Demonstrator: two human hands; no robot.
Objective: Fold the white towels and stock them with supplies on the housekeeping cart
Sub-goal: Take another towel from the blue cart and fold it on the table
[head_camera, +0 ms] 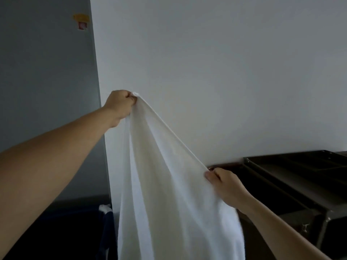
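A large white towel hangs in front of me, held up in the air by its top edge. My left hand is raised high and grips one corner of it in a fist. My right hand is lower and to the right, pinching the same hemmed edge, which runs taut between the two hands. The rest of the towel drapes down past the bottom of the view. The dark housekeeping cart stands at the right, just behind my right hand, with its top tray showing.
A pale wall fills the background, with a grey door or panel at the left bearing a small yellow and red sticker. A dark blue bin with a bit of white cloth sits low at the left.
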